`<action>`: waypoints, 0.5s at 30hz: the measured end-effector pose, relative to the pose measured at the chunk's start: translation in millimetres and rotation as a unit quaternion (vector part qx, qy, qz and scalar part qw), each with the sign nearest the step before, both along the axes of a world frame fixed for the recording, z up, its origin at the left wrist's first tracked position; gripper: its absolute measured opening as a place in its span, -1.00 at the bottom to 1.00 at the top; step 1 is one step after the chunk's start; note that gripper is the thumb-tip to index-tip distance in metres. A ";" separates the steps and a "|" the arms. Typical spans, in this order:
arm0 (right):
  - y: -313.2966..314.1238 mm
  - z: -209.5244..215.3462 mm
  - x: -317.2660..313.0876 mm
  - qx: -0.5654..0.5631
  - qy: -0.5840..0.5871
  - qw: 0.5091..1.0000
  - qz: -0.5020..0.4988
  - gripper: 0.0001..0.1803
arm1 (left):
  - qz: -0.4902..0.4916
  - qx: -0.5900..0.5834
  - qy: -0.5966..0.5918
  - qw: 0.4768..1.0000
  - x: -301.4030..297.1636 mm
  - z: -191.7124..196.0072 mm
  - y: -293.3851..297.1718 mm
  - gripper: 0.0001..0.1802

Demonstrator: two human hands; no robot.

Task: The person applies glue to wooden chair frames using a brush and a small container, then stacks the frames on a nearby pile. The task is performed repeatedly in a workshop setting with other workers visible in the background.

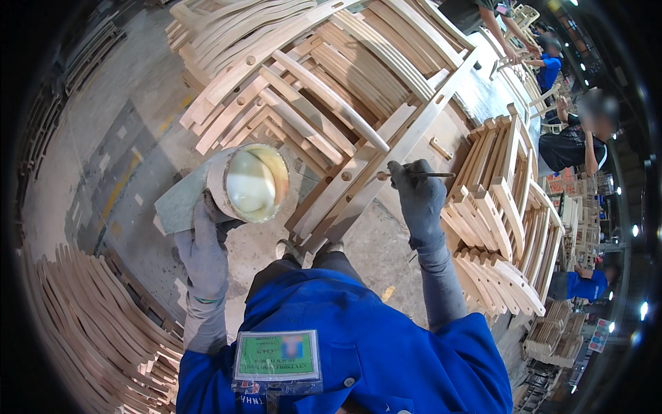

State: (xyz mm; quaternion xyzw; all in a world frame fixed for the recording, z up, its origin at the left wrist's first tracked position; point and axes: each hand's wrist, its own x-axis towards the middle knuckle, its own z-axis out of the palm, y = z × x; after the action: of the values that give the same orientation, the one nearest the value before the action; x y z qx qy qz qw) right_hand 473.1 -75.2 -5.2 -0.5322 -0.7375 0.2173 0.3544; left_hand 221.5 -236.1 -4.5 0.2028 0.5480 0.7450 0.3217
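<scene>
My left hand (207, 248), in a grey glove, is closed around a round tub of white glue-like liquid (252, 185), held tilted so its mouth shows. A flat grey-green piece (183, 200) juts out to the left of the tub; whether it is joined to it I cannot tell. My right hand (420, 196), also gloved, grips a thin brown stick (438, 174) whose pale tip lies by a hole in a wooden rail (365, 169). Round holes line this rail, and a loose wooden bar (331, 100) lies across the frames just beyond it.
Stacked curved wooden parts (234, 34) fill the far side. Assembled slatted frames (493, 186) stand on the right, and long curved strips (89, 331) lie low on the left. A person in black (572, 148) and others in blue work at the right.
</scene>
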 end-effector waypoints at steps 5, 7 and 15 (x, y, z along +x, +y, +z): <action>-6.2 11.2 13.0 -0.007 -0.030 0.999 -0.021 -0.85 | -0.012 -0.006 -0.013 1.000 -1.7 -0.8 0.6 -0.62; -15.0 24.1 16.1 -0.048 0.040 0.998 0.008 -0.88 | -0.018 0.003 0.011 1.000 -2.3 1.2 -0.3 -0.64; -57.5 86.3 -21.7 -0.034 0.394 0.880 0.264 -0.77 | -0.091 -0.024 0.083 0.992 20.1 29.1 12.6 -0.68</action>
State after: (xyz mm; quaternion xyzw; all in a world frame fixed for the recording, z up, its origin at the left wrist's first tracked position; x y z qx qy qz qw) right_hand 451.5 -132.7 81.2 -0.2002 -0.6423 0.5196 0.5267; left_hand 241.6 -223.4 24.6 0.3056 0.5698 0.6796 0.3465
